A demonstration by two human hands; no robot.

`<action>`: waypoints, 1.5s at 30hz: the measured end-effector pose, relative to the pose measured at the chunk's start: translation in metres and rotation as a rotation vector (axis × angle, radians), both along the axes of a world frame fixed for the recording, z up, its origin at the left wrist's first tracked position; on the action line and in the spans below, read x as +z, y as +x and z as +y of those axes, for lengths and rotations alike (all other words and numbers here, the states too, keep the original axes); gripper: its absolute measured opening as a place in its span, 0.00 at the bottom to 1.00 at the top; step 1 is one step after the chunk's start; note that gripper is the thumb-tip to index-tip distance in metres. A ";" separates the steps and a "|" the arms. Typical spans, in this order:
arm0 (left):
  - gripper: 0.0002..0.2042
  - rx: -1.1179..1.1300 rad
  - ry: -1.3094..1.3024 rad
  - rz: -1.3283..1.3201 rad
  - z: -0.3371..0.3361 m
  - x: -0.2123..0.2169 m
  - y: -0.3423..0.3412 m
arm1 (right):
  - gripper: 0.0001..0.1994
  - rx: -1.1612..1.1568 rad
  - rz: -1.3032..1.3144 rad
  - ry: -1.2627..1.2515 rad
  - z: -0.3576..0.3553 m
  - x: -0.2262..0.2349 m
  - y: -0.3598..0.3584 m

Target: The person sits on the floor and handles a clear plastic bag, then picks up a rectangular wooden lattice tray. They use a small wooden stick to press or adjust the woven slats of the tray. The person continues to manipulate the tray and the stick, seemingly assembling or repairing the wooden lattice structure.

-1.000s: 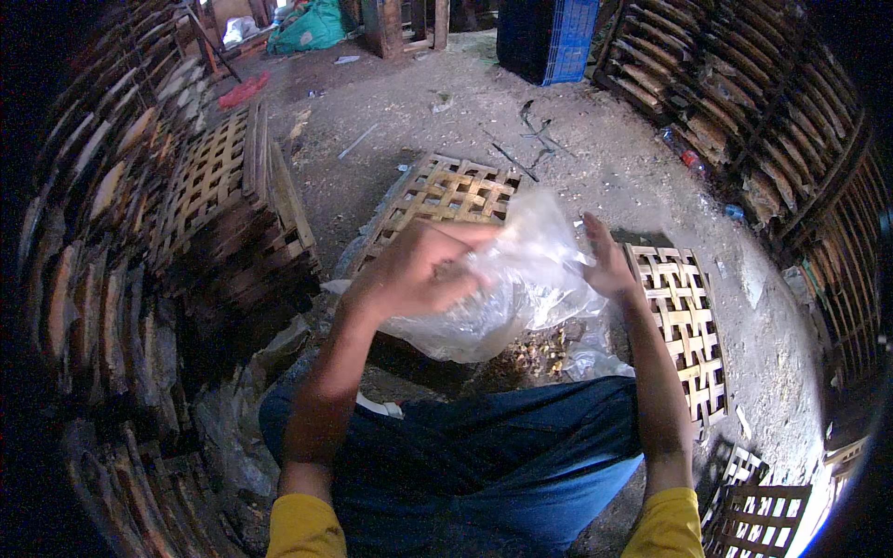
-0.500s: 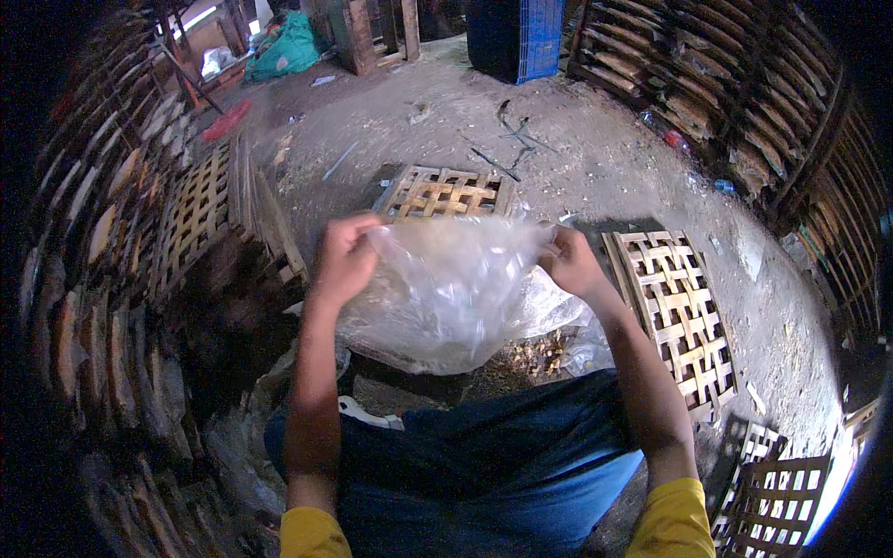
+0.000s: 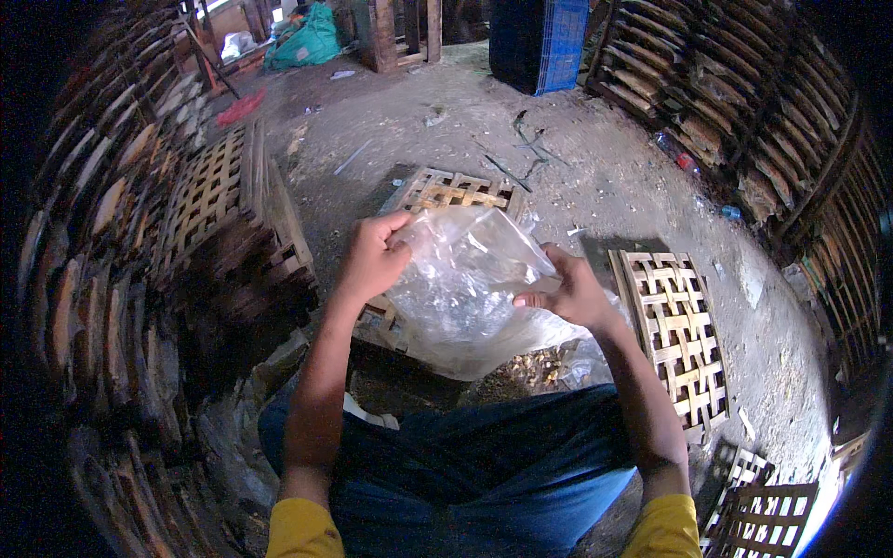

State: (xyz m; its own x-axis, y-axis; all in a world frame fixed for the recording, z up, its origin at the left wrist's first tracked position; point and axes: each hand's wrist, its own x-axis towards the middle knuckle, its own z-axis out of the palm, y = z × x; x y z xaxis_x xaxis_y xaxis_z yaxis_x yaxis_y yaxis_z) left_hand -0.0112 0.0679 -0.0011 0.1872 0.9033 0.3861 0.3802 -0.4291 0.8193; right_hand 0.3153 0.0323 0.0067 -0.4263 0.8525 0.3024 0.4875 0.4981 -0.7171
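A clear, crinkled plastic bag [image 3: 465, 288] is stretched between my two hands above my lap. My left hand [image 3: 377, 259] pinches its upper left edge between thumb and fingers. On the other side, my right hand [image 3: 577, 290] grips the bag's right edge, with the thumb lying in front and the fingers partly hidden by the plastic. Beneath the bag a woven bamboo panel [image 3: 381, 321] shows in part. Small yellowish-brown pieces [image 3: 538, 368] lie below the bag, beside more crumpled clear plastic [image 3: 586, 361].
Woven slat panels lie ahead [image 3: 456, 189] and to the right [image 3: 677, 335]. Stacked panels [image 3: 205, 200] stand at left. Racks of flat slabs [image 3: 693, 102] line the right wall. At the back are a blue crate [image 3: 558, 46] and a green sack [image 3: 307, 42]. Dark strips [image 3: 530, 153] litter the floor.
The bag's upper edge has spread, and its top corner now stands up between my hands. My right hand has dropped slightly, its thumb now showing. The whole view has shifted a little.
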 end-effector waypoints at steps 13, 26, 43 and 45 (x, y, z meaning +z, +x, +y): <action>0.12 0.113 0.185 0.020 -0.007 0.014 0.008 | 0.19 -0.044 -0.225 -0.233 0.021 -0.027 0.016; 0.13 0.171 0.166 -0.086 -0.008 0.022 -0.002 | 0.15 0.030 -0.083 -0.270 0.034 -0.043 0.028; 0.19 0.423 0.078 -0.260 -0.025 0.058 -0.045 | 0.26 -0.349 -0.575 -0.213 0.050 -0.060 0.115; 0.16 0.422 0.146 -0.295 -0.027 0.060 -0.045 | 0.24 -0.375 -0.598 -0.190 0.053 -0.063 0.121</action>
State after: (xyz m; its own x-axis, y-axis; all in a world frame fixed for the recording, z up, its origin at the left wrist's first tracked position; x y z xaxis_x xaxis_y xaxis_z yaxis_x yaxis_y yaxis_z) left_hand -0.0557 0.0404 0.0589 -0.3157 0.8094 0.4951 0.3071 -0.4066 0.8605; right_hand 0.4366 0.0857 -0.0561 -0.1415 0.9882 -0.0588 0.9361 0.1143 -0.3327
